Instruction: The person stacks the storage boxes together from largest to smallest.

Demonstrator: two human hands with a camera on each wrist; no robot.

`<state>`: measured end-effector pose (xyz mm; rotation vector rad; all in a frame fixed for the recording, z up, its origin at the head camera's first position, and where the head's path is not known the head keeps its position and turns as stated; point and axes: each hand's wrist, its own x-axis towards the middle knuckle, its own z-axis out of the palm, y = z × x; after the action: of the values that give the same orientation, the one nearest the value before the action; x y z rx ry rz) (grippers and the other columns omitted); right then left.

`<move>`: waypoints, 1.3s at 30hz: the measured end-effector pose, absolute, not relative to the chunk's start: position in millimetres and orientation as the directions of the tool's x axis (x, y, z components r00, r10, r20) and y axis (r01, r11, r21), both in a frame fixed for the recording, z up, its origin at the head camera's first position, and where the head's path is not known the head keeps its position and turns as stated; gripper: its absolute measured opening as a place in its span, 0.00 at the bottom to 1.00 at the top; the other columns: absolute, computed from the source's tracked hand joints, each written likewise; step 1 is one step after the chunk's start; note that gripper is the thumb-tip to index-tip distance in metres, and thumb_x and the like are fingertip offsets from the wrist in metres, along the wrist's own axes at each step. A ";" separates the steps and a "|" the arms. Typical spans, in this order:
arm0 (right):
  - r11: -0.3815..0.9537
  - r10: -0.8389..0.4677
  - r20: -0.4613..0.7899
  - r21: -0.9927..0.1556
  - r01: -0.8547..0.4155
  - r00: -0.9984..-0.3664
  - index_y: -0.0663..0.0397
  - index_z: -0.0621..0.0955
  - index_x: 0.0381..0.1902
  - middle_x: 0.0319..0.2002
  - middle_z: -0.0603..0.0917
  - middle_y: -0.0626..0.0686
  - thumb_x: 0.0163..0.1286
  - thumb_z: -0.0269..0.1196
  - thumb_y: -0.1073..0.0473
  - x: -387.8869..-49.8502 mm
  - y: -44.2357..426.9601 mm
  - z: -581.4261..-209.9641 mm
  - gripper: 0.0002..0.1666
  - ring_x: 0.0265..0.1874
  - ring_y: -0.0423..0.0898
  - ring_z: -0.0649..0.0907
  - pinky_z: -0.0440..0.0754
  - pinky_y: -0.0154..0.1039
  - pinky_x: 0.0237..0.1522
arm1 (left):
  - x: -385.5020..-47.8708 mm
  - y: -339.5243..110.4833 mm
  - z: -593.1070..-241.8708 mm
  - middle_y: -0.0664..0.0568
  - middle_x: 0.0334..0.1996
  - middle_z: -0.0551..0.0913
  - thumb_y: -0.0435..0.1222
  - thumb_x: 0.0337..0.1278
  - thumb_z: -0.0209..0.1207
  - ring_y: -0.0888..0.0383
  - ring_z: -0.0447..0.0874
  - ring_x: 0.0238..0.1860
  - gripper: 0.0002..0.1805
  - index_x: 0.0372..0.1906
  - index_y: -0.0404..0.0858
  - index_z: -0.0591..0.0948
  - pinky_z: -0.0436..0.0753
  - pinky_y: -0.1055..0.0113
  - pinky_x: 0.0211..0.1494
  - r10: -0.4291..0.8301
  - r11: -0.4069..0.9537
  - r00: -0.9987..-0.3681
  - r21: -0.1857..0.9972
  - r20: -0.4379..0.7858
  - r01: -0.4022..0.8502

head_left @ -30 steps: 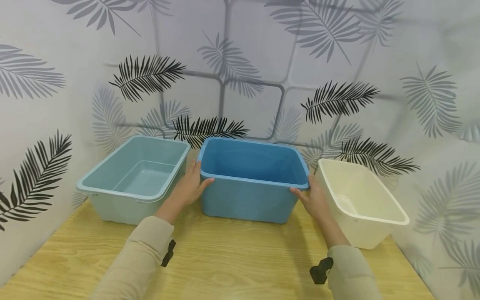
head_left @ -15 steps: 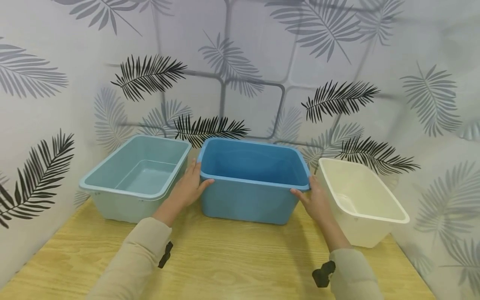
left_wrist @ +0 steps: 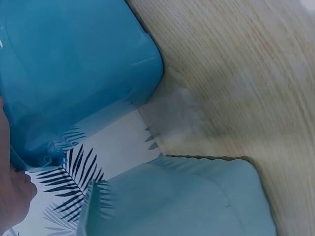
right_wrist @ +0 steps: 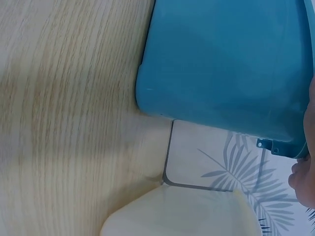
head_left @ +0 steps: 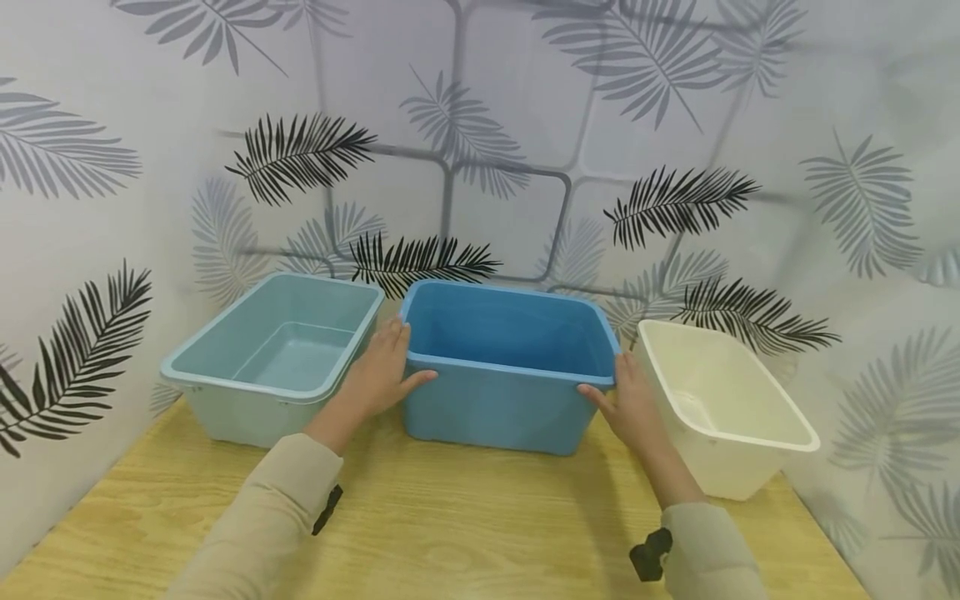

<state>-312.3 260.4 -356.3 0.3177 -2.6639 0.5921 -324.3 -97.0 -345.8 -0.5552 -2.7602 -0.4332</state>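
Observation:
A blue plastic tub (head_left: 495, 408) stands on the wooden table between two others. My left hand (head_left: 375, 367) holds its left end by the rim, thumb stretched over the front wall. At the opposite end my right hand (head_left: 630, 400) grips the right front corner, thumb on the front just below the rim. In the left wrist view, bent fingers (left_wrist: 22, 196) show beside the rim of the tub. The right wrist view likewise has curled fingers (right_wrist: 301, 179) at the rim's underside. The tub's visible inside holds nothing.
A pale teal tub (head_left: 247, 417) stands close on the left, and a cream tub (head_left: 735, 467) is angled on the right, near my right hand. Behind them rises a leaf-patterned wall covering (head_left: 510, 108). Bare wooden tabletop (head_left: 465, 533) lies in front.
The blue tub appears slightly lower in view, along with a small camera shift. My left fingers and thumb have shifted slightly rightward along its corner. The right hand stays at its corner.

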 end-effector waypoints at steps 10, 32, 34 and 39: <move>0.907 -0.178 0.413 -0.282 -0.311 -0.893 0.80 0.51 0.66 0.68 0.50 0.77 0.65 0.56 0.41 -314.6 253.2 -354.9 0.53 0.69 0.71 0.49 0.49 0.62 0.68 | -327.7 -94.8 -345.5 0.30 0.71 0.46 0.56 0.63 0.46 0.38 0.42 0.73 0.46 0.68 0.22 0.50 0.49 0.49 0.74 0.344 0.893 -0.884 0.179 0.316 0.412; 0.923 -0.164 0.413 -0.255 -0.287 -0.896 0.82 0.54 0.64 0.65 0.56 0.77 0.65 0.53 0.37 -311.7 252.0 -354.0 0.53 0.68 0.71 0.52 0.52 0.61 0.68 | -324.0 -91.6 -343.8 0.30 0.69 0.52 0.56 0.65 0.44 0.39 0.46 0.72 0.44 0.67 0.22 0.54 0.61 0.49 0.69 0.321 0.904 -0.900 0.188 0.296 0.385; 0.925 -0.167 0.417 -0.247 -0.288 -0.893 0.82 0.55 0.64 0.65 0.57 0.77 0.64 0.53 0.36 -311.3 252.4 -353.5 0.54 0.68 0.71 0.53 0.53 0.61 0.68 | -323.5 -91.8 -343.8 0.30 0.69 0.53 0.56 0.65 0.44 0.39 0.47 0.72 0.44 0.67 0.22 0.55 0.61 0.49 0.69 0.323 0.904 -0.897 0.180 0.303 0.387; 0.928 -0.162 0.400 -0.250 -0.277 -0.902 0.81 0.57 0.64 0.65 0.57 0.76 0.63 0.52 0.34 -309.9 253.1 -352.5 0.54 0.68 0.70 0.53 0.53 0.60 0.68 | -322.5 -91.2 -343.7 0.30 0.69 0.54 0.56 0.64 0.44 0.38 0.47 0.72 0.43 0.67 0.22 0.55 0.62 0.49 0.69 0.325 0.901 -0.894 0.186 0.309 0.392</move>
<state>-309.9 253.1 -352.5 0.3204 -2.7073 0.4276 -322.5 -91.2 -343.7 -0.5374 -2.7943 -0.3552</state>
